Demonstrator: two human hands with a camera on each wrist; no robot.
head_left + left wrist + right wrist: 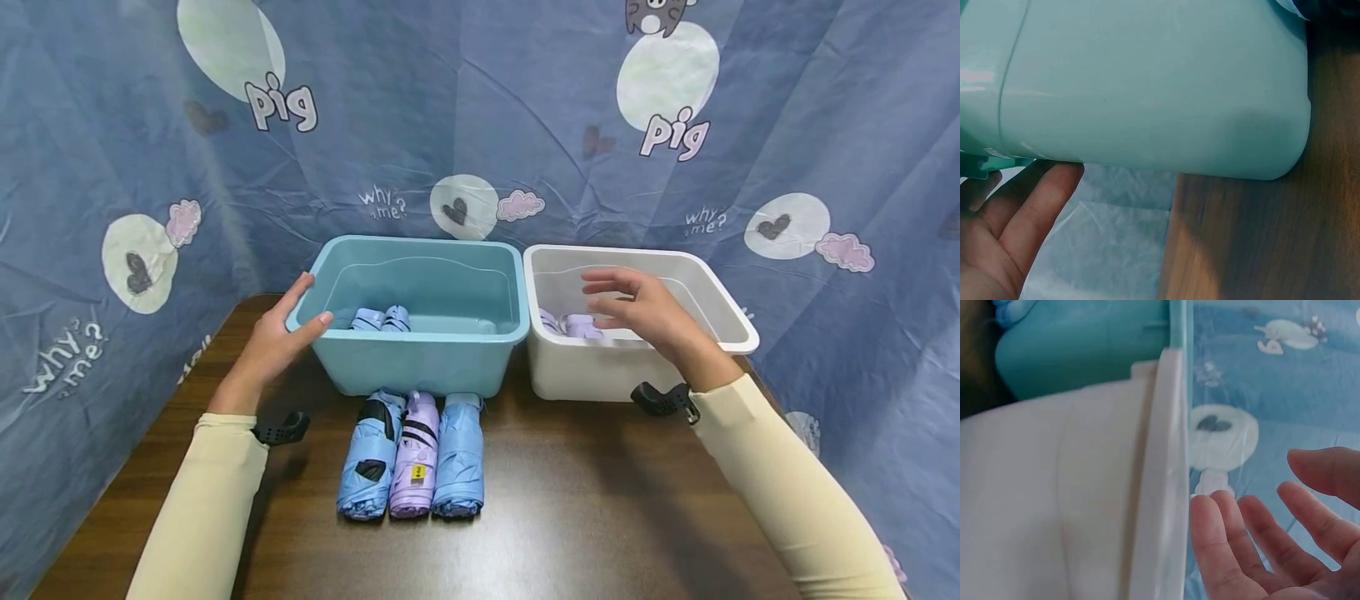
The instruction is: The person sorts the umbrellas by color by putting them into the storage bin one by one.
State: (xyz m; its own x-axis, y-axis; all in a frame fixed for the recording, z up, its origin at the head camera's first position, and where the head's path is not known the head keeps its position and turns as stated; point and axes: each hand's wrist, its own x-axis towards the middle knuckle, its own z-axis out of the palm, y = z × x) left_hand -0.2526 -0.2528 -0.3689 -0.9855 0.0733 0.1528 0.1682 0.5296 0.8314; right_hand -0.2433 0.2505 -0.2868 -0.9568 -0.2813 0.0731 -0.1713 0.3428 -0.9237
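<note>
My left hand rests at the left front corner of a teal bin, its fingers fairly straight and touching the outer side near the rim. Over the white bin hovers my right hand, fingers spread and holding nothing. Two folded blue umbrellas lie in the teal bin, partly hidden by its front wall. In the white bin are folded purple umbrellas, also partly hidden. On the table before the teal bin lie a blue umbrella, a purple umbrella and another blue umbrella, side by side.
Both bins stand next to each other at the back of a brown wooden table. A blue printed cloth hangs right behind them and down both sides. The table's left edge runs beside my left forearm.
</note>
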